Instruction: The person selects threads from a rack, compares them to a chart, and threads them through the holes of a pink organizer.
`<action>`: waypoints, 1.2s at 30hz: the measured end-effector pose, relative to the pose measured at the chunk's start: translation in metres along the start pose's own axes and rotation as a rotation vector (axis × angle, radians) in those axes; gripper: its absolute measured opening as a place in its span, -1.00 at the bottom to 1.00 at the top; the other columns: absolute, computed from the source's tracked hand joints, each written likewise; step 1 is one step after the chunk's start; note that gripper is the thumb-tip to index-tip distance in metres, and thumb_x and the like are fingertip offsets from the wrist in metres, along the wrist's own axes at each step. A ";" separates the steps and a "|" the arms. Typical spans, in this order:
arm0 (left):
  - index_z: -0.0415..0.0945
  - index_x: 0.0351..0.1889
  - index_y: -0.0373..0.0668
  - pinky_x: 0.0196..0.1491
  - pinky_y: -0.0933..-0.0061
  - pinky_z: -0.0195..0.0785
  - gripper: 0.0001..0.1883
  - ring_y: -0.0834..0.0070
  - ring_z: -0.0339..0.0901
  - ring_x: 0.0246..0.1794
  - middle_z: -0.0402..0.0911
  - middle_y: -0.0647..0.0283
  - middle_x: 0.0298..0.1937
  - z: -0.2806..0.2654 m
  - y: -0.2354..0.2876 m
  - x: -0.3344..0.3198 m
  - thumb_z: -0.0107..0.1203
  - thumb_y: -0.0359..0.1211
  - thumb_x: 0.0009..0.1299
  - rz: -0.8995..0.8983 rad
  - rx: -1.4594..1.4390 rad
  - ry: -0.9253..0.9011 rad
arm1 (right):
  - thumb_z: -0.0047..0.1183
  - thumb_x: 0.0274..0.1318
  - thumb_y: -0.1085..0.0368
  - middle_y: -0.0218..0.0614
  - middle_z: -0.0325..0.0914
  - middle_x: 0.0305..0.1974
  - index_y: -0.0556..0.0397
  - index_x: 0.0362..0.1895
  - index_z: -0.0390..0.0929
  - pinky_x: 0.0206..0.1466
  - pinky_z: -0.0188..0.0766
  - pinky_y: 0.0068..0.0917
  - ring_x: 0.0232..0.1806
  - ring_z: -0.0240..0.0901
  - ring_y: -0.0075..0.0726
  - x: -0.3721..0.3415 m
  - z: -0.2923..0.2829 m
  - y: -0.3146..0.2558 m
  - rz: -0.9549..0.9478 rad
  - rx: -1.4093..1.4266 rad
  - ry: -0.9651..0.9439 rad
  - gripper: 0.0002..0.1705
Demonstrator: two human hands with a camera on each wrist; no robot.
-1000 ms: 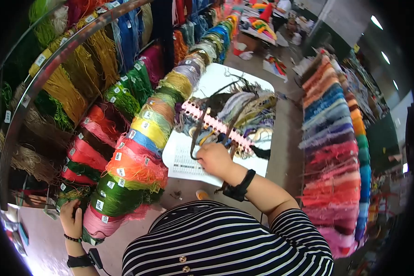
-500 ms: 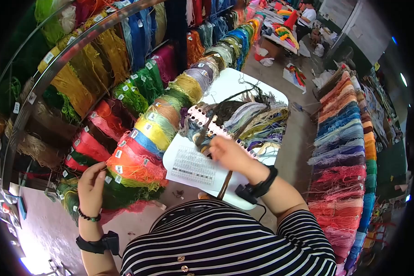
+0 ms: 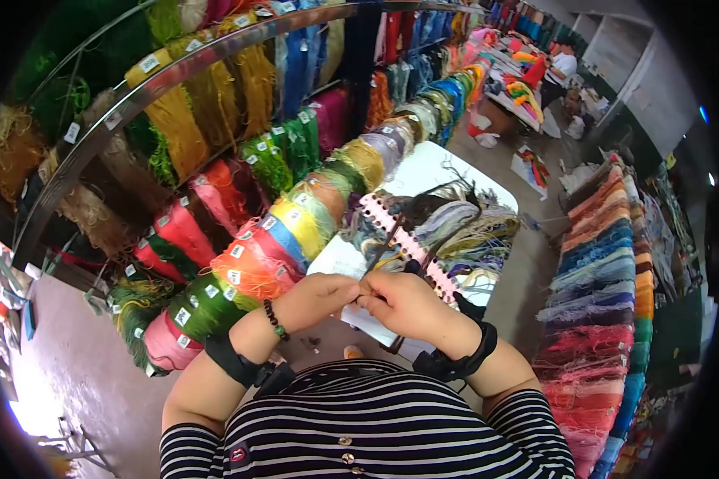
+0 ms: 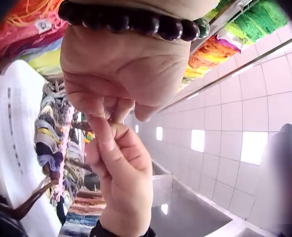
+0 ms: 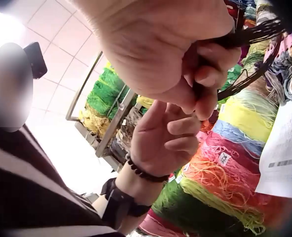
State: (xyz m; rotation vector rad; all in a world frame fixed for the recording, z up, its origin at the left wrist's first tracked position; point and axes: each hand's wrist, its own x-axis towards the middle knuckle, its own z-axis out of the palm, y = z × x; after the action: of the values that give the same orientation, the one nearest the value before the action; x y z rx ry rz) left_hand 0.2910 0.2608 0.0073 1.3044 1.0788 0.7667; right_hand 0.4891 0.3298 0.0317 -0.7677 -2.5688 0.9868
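Note:
Both hands meet over the near edge of a white board (image 3: 491, 188), fingertips together. My right hand (image 3: 407, 305) grips a dark brown-black bundle of thread (image 5: 257, 33), which loops out past its curled fingers in the right wrist view. Thumb and fingers of my left hand (image 3: 319, 303) pinch at the thread right beside the right fingertips; the pinched bit is mostly hidden. Beyond the hands lies a pink strip with holes (image 3: 414, 249), hung with many-coloured threads (image 3: 463, 231). A printed sheet (image 4: 10, 123) lies on the board next to it.
Left of the board runs a long rail of labelled thread skeins (image 3: 291, 219), with more skeins on a metal rack (image 3: 216, 96) behind. Another skein rack (image 3: 591, 295) stands to the right. Far back, a person (image 3: 563, 68) is by a table (image 3: 515, 108) with colourful pieces.
My left hand has left the skeins at the left and come across to meet the right hand. The right hand has drawn back towards the body. The head view has shifted.

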 end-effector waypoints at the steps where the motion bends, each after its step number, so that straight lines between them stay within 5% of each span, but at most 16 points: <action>1: 0.54 -0.10 -0.16 -0.37 0.62 0.33 -0.70 0.71 0.42 -0.46 0.49 0.44 -0.45 -0.002 -0.007 0.001 -0.08 -0.15 0.53 -0.025 0.040 -0.038 | 0.16 0.05 0.29 -0.16 0.51 -0.48 0.04 -0.31 0.50 -0.38 0.37 -0.26 -0.44 0.49 -0.06 -0.005 -0.004 0.001 0.019 0.035 -0.001 -0.85; 3: 0.57 -0.20 -0.18 -0.34 0.60 0.33 -0.72 0.71 0.41 -0.46 0.51 0.43 -0.46 0.003 -0.009 0.000 0.00 -0.16 0.49 -0.091 0.069 -0.018 | 0.18 0.05 0.27 -0.17 0.52 -0.49 0.04 -0.30 0.54 -0.39 0.37 -0.28 -0.45 0.49 -0.09 -0.011 -0.009 0.000 0.040 0.074 -0.007 -0.84; 8: 0.58 -0.20 -0.19 -0.32 0.60 0.32 -0.77 0.70 0.41 -0.44 0.54 0.40 -0.45 0.006 -0.003 0.003 0.06 -0.22 0.46 0.076 0.181 0.006 | 0.14 0.10 0.20 -0.12 0.56 -0.43 0.06 -0.36 0.58 -0.36 0.40 -0.21 -0.39 0.52 0.05 -0.018 -0.004 0.013 -0.102 0.014 -0.022 -0.81; 12: 0.60 -0.21 -0.19 -0.32 0.60 0.30 -0.77 0.71 0.40 -0.43 0.54 0.40 -0.45 0.006 0.000 -0.003 0.07 -0.23 0.44 0.170 0.078 0.019 | 0.09 0.17 0.28 -0.25 0.52 -0.50 0.08 -0.28 0.58 -0.37 0.37 -0.43 -0.46 0.48 -0.34 -0.013 -0.025 -0.003 0.019 0.302 -0.130 -0.86; 15: 0.60 -0.21 -0.19 -0.37 0.61 0.28 -0.77 0.70 0.39 -0.47 0.50 0.40 -0.51 0.002 0.024 -0.021 0.07 -0.23 0.44 0.036 0.177 0.093 | 0.08 0.21 0.32 -0.47 0.47 -0.47 0.12 -0.28 0.57 -0.34 0.33 -0.59 -0.42 0.38 -0.61 -0.011 -0.068 -0.028 -0.061 0.414 -0.023 -0.87; 17: 0.61 -0.23 -0.22 -0.44 0.62 0.26 -0.76 0.68 0.37 -0.55 0.45 0.41 -0.57 -0.005 0.016 -0.034 0.06 -0.24 0.44 -0.133 0.107 0.172 | 0.09 0.20 0.34 -0.58 0.43 -0.45 0.11 -0.29 0.53 -0.41 0.23 -0.70 -0.47 0.28 -0.72 -0.010 -0.107 -0.042 -0.049 0.729 0.136 -0.91; 20: 0.60 -0.23 -0.25 -0.51 0.61 0.24 -0.75 0.69 0.35 -0.60 0.41 0.41 -0.61 -0.013 -0.014 -0.071 0.03 -0.26 0.46 0.022 -0.024 0.290 | 0.04 0.21 0.33 -0.55 0.38 -0.51 0.10 -0.20 0.49 -0.53 0.07 -0.74 -0.57 0.16 -0.75 -0.004 -0.169 -0.055 -0.278 0.760 0.451 -0.87; 23: 0.58 -0.23 -0.30 -0.54 0.61 0.21 -0.75 0.69 0.31 -0.62 0.39 0.41 -0.63 -0.016 -0.027 -0.119 -0.01 -0.29 0.48 0.066 0.077 0.351 | -0.04 0.26 0.27 -0.62 0.21 -0.62 0.12 -0.15 0.42 -0.60 -0.09 -0.71 -0.66 0.00 -0.76 0.003 -0.211 -0.083 -0.405 0.816 0.448 -0.81; 26: 0.56 -0.23 -0.35 -0.52 0.62 0.20 -0.72 0.69 0.26 -0.64 0.37 0.41 -0.63 -0.012 -0.059 -0.165 -0.02 -0.29 0.49 -0.020 -0.292 0.423 | -0.14 0.34 0.22 -0.67 0.15 -0.65 0.17 -0.15 0.40 -0.60 -0.10 -0.72 -0.69 -0.05 -0.77 0.008 -0.230 -0.127 -0.525 0.812 0.510 -0.76; 29: 0.54 -0.24 -0.40 -0.47 0.63 0.23 -0.67 0.68 0.27 -0.62 0.36 0.41 -0.62 0.005 -0.067 -0.203 0.04 -0.23 0.47 0.123 -0.314 0.514 | -0.16 0.35 0.20 -0.66 0.15 -0.66 0.23 -0.08 0.40 -0.60 -0.09 -0.73 -0.68 -0.03 -0.77 0.015 -0.234 -0.160 -0.655 0.710 0.364 -0.69; 32: 0.55 -0.15 -0.37 -0.43 0.60 0.30 -0.69 0.69 0.33 -0.58 0.43 0.40 -0.57 0.017 -0.063 -0.241 0.10 -0.24 0.44 0.042 -0.276 0.687 | -0.15 0.35 0.22 -0.63 0.26 -0.62 0.21 -0.05 0.41 -0.61 -0.03 -0.74 -0.68 0.06 -0.78 0.025 -0.201 -0.195 -0.689 0.665 0.327 -0.70; 33: 0.57 -0.04 -0.29 -0.48 0.65 0.19 -0.68 0.70 0.35 -0.56 0.51 0.38 -0.51 0.018 -0.059 -0.254 0.10 -0.22 0.43 -0.153 -0.166 0.810 | -0.13 0.33 0.24 -0.60 0.32 -0.60 0.19 -0.07 0.43 -0.60 0.02 -0.75 -0.67 0.12 -0.78 0.028 -0.183 -0.208 -0.683 0.657 0.318 -0.73; 36: 0.52 0.06 -0.25 -0.46 0.66 0.21 -0.65 0.70 0.37 -0.53 0.55 0.38 -0.43 0.010 -0.015 -0.279 0.10 -0.23 0.44 -0.179 0.263 1.046 | 0.05 0.21 0.33 -0.49 0.51 -0.53 0.16 -0.26 0.56 -0.49 0.27 -0.72 -0.56 0.38 -0.68 0.043 -0.133 -0.248 -0.569 0.537 -0.182 -0.85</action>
State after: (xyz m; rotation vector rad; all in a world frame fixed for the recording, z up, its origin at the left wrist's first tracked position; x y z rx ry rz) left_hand 0.2007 -0.0012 0.0434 0.9623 2.1491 1.2412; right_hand 0.4185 0.2699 0.3014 0.1910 -2.2617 1.4735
